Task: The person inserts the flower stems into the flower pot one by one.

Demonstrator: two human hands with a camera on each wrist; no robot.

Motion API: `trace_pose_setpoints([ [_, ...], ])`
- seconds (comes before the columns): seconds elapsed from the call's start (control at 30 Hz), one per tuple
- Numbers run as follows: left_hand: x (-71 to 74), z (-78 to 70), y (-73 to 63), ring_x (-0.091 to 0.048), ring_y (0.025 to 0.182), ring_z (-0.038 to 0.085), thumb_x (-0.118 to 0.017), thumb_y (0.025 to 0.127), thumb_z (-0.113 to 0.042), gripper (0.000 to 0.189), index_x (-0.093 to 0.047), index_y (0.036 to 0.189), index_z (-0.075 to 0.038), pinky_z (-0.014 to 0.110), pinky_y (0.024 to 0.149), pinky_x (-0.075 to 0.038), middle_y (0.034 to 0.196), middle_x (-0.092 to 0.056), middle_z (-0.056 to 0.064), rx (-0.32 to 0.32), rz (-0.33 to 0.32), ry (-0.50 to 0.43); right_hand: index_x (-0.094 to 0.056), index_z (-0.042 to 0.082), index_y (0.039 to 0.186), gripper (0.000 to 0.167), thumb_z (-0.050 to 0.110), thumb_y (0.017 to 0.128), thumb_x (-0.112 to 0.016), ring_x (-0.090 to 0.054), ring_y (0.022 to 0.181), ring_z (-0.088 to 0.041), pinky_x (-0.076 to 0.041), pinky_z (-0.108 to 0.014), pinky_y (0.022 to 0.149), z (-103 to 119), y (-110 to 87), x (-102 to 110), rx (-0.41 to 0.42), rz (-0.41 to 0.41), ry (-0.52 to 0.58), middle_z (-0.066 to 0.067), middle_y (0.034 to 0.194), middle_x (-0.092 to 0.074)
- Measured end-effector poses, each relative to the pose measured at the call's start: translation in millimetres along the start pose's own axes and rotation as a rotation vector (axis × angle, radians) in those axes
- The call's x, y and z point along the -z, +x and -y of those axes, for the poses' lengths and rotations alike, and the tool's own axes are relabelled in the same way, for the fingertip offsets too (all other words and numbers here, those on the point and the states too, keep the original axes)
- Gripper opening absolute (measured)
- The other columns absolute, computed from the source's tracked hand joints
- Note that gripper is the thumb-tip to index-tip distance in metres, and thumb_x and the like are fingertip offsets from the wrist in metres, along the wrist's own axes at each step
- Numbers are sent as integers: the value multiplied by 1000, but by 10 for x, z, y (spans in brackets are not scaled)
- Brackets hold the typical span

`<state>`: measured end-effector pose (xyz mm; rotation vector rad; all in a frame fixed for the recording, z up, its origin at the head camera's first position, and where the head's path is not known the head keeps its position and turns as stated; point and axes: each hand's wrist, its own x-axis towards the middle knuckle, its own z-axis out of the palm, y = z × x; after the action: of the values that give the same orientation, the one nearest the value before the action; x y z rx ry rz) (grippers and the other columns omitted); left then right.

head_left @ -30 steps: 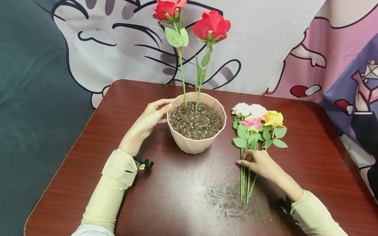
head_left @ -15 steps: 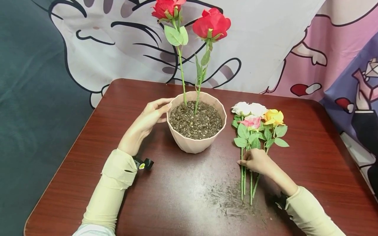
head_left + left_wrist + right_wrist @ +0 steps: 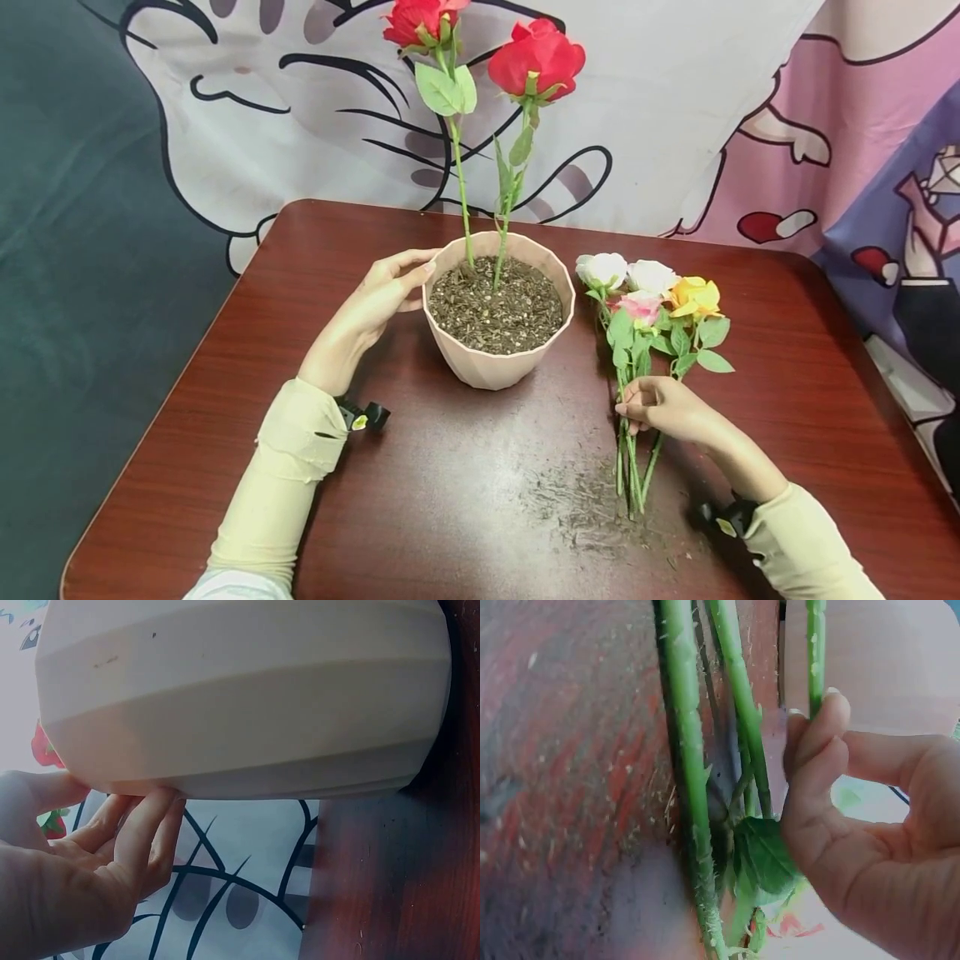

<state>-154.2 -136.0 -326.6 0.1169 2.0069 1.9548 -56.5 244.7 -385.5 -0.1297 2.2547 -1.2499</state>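
Note:
In the head view a pale pink flowerpot holds dark soil with two red roses standing upright in it. My left hand holds the pot's left rim, thumb at the edge and fingers against the outer wall. To the pot's right lies a bunch of cut roses: a white rose, another white rose, a pink rose and a yellow rose. My right hand pinches one green stem between thumb and fingertips, above the other stems.
The brown wooden table has crumbs of soil scattered near its front, by the stem ends. Behind it hangs a printed cloth with cartoon figures. A dark green surface is at the left.
The leftmost white rose has shifted left and apart from its neighbour, and its stem now slants under my right hand. That hand has moved slightly right. My left hand stays on the pot.

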Motion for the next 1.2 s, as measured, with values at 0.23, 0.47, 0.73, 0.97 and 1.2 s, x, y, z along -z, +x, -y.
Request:
trace_pose_setpoints([
  [0.23,12,-2,-3,-50,109,16,-46,99,-16,39,-45,137,-5,37,91,-46,129,-47,11,-4,0,-6,-50,-4,98,13,9,96,-51,-59,70,-8,-51,-28,66,-25,-7,32,189,206,255,0,78,-62],
  [0.47,13,2,-5,-49,110,16,-46,99,-16,40,-45,137,-5,39,94,-45,130,-47,11,-4,3,-10,-51,-1,99,10,0,97,-42,-59,74,-8,-50,-27,68,24,-20,74,372,249,398,-2,84,-63],
  [0.73,21,13,-8,-50,109,16,-46,99,-17,39,-46,136,-5,40,94,-45,128,-47,11,-6,-4,-15,-50,1,99,11,-4,97,-40,-60,75,-10,-50,-24,67,345,-62,254,516,100,406,-6,86,-64],
  [0.97,4,26,-6,-50,109,15,-46,99,-16,39,-46,136,-5,36,91,-47,129,-48,12,-8,0,-19,-51,2,97,17,-10,95,-39,-61,75,-12,-48,-21,69,732,-33,472,681,-15,442,-6,86,-66],
  [1.2,1,23,-17,-51,110,15,-46,98,-16,39,-46,136,-7,38,93,-46,131,-48,9,-8,2,-25,-49,2,97,13,-7,95,-40,-59,68,-14,-43,-20,60,1088,130,573,767,-156,538,-8,83,-65],
])
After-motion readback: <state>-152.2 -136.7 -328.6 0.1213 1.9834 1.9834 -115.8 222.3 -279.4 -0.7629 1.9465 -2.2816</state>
